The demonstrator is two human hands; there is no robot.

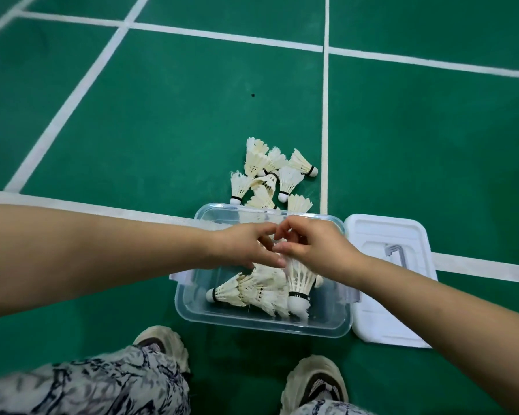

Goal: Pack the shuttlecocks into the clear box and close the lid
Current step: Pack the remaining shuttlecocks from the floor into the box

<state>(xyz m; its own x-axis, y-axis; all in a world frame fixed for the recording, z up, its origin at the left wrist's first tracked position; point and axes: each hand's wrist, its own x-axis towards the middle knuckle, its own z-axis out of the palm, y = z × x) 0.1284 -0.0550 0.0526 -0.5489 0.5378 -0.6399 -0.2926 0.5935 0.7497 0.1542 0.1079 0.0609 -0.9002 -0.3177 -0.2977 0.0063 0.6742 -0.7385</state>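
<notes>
The clear box (327, 326) stands open on the green floor just in front of my feet. Several white feather shuttlecocks (246, 292) lie inside it. Both hands hover over the box and meet at the fingertips. My right hand (315, 248) grips the feather end of a shuttlecock (298, 283) that hangs cork down into the box. My left hand (246, 245) touches the same feathers from the left; whether it holds anything I cannot tell. A pile of several shuttlecocks (270, 175) lies on the floor just beyond the box. The white lid (381, 235) lies flat to the box's right.
White court lines cross the green floor, one running under the box and lid. A grey handle (397, 251) shows on the lid. My two shoes (162, 344) (315, 381) and patterned trousers sit close below the box.
</notes>
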